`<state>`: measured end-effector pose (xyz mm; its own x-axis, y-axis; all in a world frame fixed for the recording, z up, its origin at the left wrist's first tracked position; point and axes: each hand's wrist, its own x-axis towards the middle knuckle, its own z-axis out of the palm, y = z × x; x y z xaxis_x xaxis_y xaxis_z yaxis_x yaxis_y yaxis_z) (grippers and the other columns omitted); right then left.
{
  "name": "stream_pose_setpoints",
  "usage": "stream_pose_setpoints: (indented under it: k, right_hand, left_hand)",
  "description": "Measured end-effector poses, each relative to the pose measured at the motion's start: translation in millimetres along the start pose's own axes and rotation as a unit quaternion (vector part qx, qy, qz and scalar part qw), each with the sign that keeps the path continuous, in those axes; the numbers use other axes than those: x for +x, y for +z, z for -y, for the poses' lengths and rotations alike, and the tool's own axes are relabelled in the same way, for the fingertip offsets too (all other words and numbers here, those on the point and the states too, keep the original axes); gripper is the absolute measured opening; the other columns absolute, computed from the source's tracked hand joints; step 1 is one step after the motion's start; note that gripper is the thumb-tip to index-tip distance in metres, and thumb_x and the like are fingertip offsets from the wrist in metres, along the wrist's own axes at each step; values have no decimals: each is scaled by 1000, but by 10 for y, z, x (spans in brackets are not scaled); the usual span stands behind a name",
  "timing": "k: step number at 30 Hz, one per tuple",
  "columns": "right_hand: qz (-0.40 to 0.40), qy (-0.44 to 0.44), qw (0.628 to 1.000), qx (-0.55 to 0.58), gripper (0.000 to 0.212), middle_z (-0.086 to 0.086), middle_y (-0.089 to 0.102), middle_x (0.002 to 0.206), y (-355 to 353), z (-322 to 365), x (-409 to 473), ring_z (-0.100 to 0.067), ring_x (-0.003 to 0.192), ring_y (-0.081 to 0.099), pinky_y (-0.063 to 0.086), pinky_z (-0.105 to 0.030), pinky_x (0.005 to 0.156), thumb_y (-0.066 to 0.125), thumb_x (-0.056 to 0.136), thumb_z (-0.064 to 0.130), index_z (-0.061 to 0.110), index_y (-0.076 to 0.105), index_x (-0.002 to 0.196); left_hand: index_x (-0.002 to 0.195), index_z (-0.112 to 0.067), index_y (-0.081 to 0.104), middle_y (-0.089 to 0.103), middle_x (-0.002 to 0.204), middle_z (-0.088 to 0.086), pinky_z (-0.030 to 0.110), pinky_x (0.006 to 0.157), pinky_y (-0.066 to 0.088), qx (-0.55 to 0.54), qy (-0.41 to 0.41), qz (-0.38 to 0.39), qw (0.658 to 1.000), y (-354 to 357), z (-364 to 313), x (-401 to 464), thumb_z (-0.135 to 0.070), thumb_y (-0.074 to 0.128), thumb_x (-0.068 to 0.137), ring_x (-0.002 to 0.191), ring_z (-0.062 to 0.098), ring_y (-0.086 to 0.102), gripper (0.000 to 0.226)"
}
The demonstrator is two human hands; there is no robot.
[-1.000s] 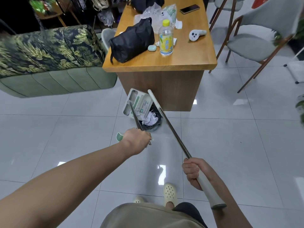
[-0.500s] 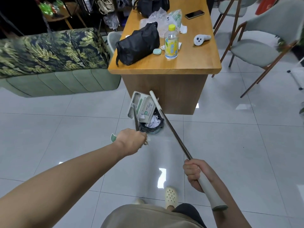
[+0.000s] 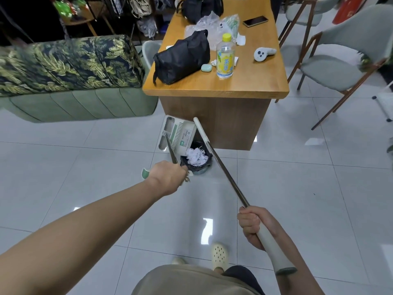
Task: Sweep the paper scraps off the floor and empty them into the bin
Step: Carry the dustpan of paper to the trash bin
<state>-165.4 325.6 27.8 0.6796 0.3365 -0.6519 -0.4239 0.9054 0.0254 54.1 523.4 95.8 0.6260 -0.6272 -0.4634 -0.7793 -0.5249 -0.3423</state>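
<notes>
A small round bin (image 3: 204, 168) with a black liner stands on the floor against the wooden desk, with white paper scraps (image 3: 196, 156) piled inside it. A white and green dustpan (image 3: 177, 134) is tipped up over the bin's far left rim. My left hand (image 3: 168, 177) grips the dustpan's metal handle just left of the bin. My right hand (image 3: 252, 225) grips the white grip of the broom pole (image 3: 225, 171). The pole slants up to the broom head (image 3: 201, 129), which sits just right of the dustpan above the bin.
The wooden desk (image 3: 214, 90) carries a black bag, a bottle and a phone. A leaf-patterned sofa (image 3: 70, 77) stands to the left and grey chairs (image 3: 331, 69) to the right. Glossy pale tiles (image 3: 297, 199) spread around my feet.
The dustpan stays tipped over the bin. More white scraps now show heaped in the bin, and the view has shifted slightly; both hands keep their holds.
</notes>
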Motion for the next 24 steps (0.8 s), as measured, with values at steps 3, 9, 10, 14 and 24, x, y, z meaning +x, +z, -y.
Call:
stream_pose_setpoints:
  k: [3, 9, 10, 14, 24]
  right_hand:
    - [11, 13, 1000, 4, 53, 5, 31, 48, 164, 19, -16, -7, 32, 33, 33, -19, 27, 76, 57, -13, 19, 35, 62]
    - [32, 29, 999, -23, 55, 6, 30, 48, 551, -36, 86, -6, 32, 32, 30, -17, 28, 80, 49, -15, 17, 37, 59]
    - [32, 30, 999, -30, 54, 6, 30, 48, 607, -48, 121, -6, 33, 32, 30, -17, 28, 79, 49, -15, 17, 37, 59]
    - [31, 53, 996, -64, 56, 6, 31, 46, 817, -87, 297, -6, 32, 32, 30, -16, 28, 81, 44, -15, 17, 36, 56]
    - [8, 170, 969, -181, 60, 5, 32, 44, 1463, -609, 924, -8, 31, 32, 32, -17, 29, 81, 39, -16, 18, 35, 56]
  left_hand:
    - [137, -21, 49, 68, 111, 8, 37, 64, 43, -49, -39, -18, 998, 7, 60, -43, -10, 47, 96, 98, 34, 67, 42]
    - [134, -27, 55, 64, 107, 7, 33, 66, 43, -185, -128, -64, 972, 101, 321, -201, -27, 49, 98, 91, 32, 66, 36]
    - [135, -28, 56, 64, 107, 6, 33, 66, 43, -207, -143, -66, 966, 127, 355, -239, -27, 50, 98, 91, 32, 66, 38]
    - [130, -30, 59, 62, 99, 4, 33, 65, 48, -307, -224, -81, 922, 298, 536, -449, -31, 50, 96, 86, 32, 63, 35]
    - [102, -29, 65, 65, 86, 0, 34, 61, 56, -498, -411, -127, 753, 1083, 1060, -1408, -34, 51, 87, 72, 27, 65, 22]
